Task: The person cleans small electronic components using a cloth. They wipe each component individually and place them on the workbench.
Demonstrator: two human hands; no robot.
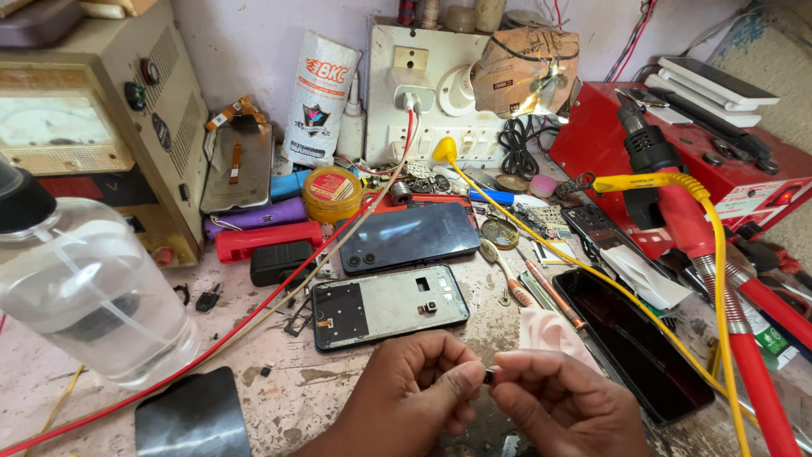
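Your left hand (414, 389) and right hand (562, 398) meet at the near table edge, fingertips pinching a tiny dark part (490, 376) together. Just beyond lies the opened phone frame (389, 306), back cover (408, 235) off, reassembly not begun.

A white pouch (318, 97) with orange and dark print stands by the back wall; a black phone screen (636, 343) lies right.
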